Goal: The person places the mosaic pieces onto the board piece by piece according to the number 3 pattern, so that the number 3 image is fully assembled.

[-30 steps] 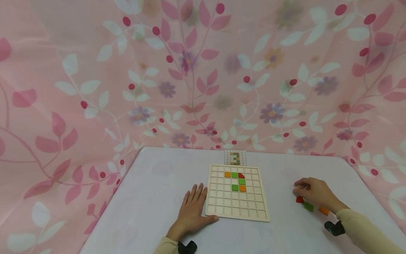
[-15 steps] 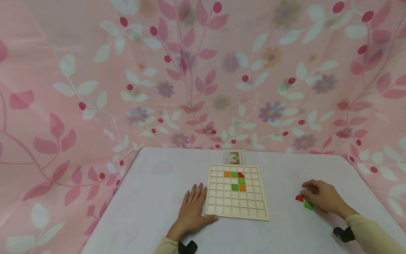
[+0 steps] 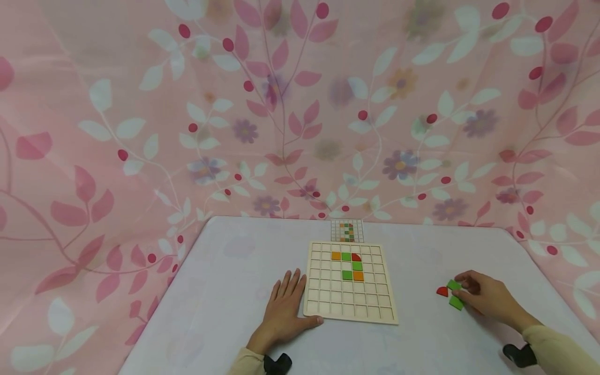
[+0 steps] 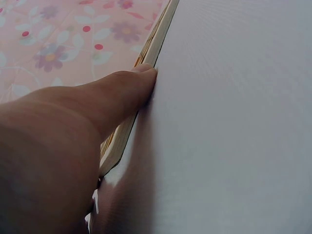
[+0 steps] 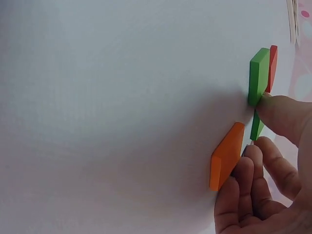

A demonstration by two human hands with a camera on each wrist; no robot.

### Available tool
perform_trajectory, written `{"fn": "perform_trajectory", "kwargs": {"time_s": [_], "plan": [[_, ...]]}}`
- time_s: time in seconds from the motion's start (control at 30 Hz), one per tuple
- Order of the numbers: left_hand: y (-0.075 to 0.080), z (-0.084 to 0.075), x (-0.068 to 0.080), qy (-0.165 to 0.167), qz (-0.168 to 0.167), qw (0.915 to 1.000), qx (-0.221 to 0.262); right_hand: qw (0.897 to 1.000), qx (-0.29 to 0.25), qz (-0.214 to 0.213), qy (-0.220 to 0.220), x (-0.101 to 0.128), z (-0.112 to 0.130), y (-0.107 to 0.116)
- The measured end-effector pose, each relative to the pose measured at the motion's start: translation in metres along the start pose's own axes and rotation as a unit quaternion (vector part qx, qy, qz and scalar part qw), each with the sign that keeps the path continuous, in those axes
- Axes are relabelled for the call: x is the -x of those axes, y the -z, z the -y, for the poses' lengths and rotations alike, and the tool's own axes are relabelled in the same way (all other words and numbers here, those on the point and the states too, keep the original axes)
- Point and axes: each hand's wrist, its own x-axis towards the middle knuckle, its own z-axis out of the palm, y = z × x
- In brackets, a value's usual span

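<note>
A wooden grid board (image 3: 350, 312) lies mid-table with orange, green and red tiles (image 3: 347, 276) set in its upper rows. My left hand (image 3: 286, 304) lies flat beside the board's left edge, and its thumb (image 4: 122, 97) touches the board's rim (image 4: 158, 34). To the right, my right hand (image 3: 461, 294) curls over loose tiles. Its thumb (image 5: 282, 117) and fingers pinch a green tile (image 5: 257, 129). A second green tile (image 5: 260, 75) and a red piece (image 3: 442, 291) lie just beyond, and an orange tile (image 5: 226, 156) lies by the fingertips.
A small pattern card (image 3: 347, 231) lies behind the board near the table's far edge. Pink floral cloth (image 3: 300, 114) hangs behind and at both sides. The white table top (image 3: 234, 271) stretches left of the board, and its right edge is close to my right arm.
My right hand has slid right and toward me, off the red piece and over the orange tile, and now pinches a green tile. A second green tile shows. My left hand has stayed put.
</note>
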Motion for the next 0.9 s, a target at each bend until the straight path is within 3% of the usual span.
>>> {"fn": "perform_trajectory", "kwargs": {"time_s": [0.9], "plan": [[0.0002,0.0002,0.0008,-0.001,0.001,1.0,0.01,1.0,-0.02,-0.006,0.014,0.0052,0.0062,-0.0049]]}}
